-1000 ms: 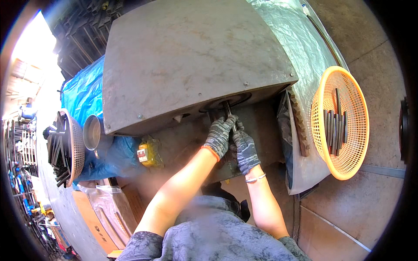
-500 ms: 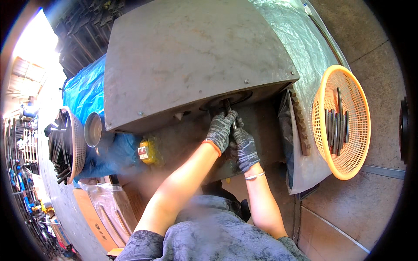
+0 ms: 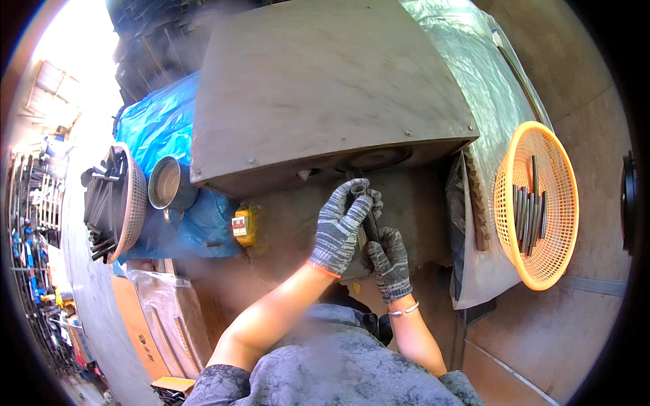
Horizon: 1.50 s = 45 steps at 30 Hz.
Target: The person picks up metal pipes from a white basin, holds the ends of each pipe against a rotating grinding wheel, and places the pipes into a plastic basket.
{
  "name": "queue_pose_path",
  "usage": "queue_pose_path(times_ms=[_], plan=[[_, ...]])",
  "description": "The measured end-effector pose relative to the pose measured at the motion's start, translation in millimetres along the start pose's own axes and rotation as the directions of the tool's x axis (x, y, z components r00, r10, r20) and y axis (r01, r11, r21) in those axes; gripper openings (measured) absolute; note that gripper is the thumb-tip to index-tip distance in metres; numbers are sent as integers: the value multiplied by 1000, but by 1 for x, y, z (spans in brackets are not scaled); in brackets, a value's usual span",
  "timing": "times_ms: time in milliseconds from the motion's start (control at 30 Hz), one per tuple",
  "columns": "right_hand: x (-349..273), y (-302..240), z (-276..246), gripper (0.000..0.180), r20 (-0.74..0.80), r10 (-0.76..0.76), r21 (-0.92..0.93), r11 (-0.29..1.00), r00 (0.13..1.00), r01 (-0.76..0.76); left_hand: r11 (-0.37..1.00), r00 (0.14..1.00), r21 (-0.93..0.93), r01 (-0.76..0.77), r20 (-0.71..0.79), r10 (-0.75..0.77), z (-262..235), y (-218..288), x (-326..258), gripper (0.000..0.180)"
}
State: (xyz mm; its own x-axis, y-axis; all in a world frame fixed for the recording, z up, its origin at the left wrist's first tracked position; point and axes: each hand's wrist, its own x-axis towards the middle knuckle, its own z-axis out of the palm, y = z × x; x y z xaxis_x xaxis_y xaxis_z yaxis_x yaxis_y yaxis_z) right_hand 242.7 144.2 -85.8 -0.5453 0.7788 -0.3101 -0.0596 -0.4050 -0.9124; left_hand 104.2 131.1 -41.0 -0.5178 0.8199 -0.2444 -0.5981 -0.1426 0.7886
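A short dark metal tube (image 3: 370, 227) is in both of my gloved hands, its open round end tilted up toward me. My left hand (image 3: 340, 227) is closed around its upper end. Lower down, my right hand (image 3: 389, 265) grips the tube, fingers wrapped about it. Just beyond my hands, a dark round opening (image 3: 376, 159) shows in the front of a big grey metal box (image 3: 325, 81). The tube stands apart from that opening. Part of the tube is hidden by my fingers.
An orange plastic basket (image 3: 573, 203) with several dark tubes stands at the right. At the left are a pale basket (image 3: 137, 203) full of dark pieces, a metal cup (image 3: 169, 183), blue sheeting (image 3: 159, 111) and a yellow device (image 3: 245, 226). Cardboard (image 3: 139, 325) lies lower left.
My hands have drawn the tube back from the round opening toward me. Its open end is now tilted up into view. The whole scene has shifted slightly right.
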Motion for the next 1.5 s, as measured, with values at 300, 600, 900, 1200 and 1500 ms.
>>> queue_pose_path(times_ms=[300,600,900,1200,1500], plan=[[-9,21,12,23,123,74,-185,981,990,-50,963,989,245,-111,-69,132,-42,48,-26,23],[-15,48,133,18,421,35,-434,885,906,168,948,965,-226,-225,-189,184,-149,114,-69,21],[-20,85,289,32,870,159,-384,811,466,442,811,951,-497,-308,-164,261,-301,160,-163,37],[22,151,506,29,892,90,-444,355,443,822,967,646,67,-247,-732,216,-429,185,-298,30],[65,215,548,40,883,100,-462,24,458,887,781,456,621,-65,-678,577,-459,206,-350,32]])
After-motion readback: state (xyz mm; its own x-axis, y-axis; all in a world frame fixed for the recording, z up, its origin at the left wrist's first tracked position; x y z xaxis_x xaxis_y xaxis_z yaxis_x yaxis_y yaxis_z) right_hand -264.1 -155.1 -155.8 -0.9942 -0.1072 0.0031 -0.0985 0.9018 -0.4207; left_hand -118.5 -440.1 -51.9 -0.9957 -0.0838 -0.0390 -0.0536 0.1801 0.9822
